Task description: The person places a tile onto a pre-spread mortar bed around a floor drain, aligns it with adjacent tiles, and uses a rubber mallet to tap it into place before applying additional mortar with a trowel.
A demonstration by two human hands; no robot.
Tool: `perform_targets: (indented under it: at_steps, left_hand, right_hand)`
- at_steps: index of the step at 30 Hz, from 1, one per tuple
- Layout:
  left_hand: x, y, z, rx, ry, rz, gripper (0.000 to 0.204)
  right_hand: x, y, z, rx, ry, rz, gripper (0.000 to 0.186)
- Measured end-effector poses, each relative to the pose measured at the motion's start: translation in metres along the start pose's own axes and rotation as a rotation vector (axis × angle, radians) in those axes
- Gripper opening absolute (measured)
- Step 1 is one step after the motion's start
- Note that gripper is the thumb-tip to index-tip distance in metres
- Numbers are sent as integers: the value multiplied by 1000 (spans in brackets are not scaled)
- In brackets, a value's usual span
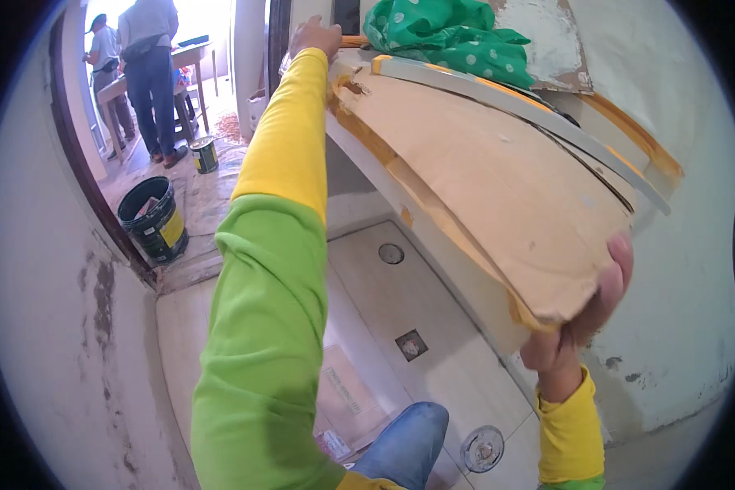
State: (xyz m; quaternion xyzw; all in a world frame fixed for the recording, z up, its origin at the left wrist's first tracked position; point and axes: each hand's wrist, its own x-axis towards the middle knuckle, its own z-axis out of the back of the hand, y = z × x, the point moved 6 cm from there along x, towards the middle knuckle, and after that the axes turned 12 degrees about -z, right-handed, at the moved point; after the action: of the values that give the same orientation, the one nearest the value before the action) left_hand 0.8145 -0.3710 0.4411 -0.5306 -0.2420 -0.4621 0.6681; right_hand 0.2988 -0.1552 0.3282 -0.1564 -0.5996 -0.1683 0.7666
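A long slab or counter is covered by a brown cardboard sheet (490, 167), with yellowish tape (392, 167) along its front edge. My right hand (600, 298) is closed around the near right corner of the cardboard, thumb side up. My left arm reaches far forward, and my left hand (314, 37) is closed at the far left end beside the dark door frame; what its fingers grip is hidden. On the cardboard lie a grey straight strip (514, 102) with orange edging and a thin dark strip (588, 163). A green polka-dotted plastic sheet (449, 37) is bunched behind them.
Below is a tiled floor (359, 261) with a round drain (391, 254), a square drain opening (412, 345) and a flat carton (351, 392). Beyond the doorway stand a black bucket (153, 220), a paint can (204, 155), a wooden table (189, 55) and two people (147, 73).
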Motion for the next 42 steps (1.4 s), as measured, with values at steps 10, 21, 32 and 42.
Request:
perform_targets:
  at_steps: [10,21,32,42]
  left_hand:
    - [21,-2,-54,393,461,-8,57]
    - [19,-19,-2,287,125,-236,47]
    - [15,-62,84,-113,-211,-84,67]
    - [-220,-115,233,-318,51,-884,56]
  right_hand:
    - [-6,4,-3,51,28,-75,71]
    - [7,7,-13,0,91,-20,70]
    - [-1,12,7,59,-60,30,67]
    - [0,20,22,236,-86,-154,87]
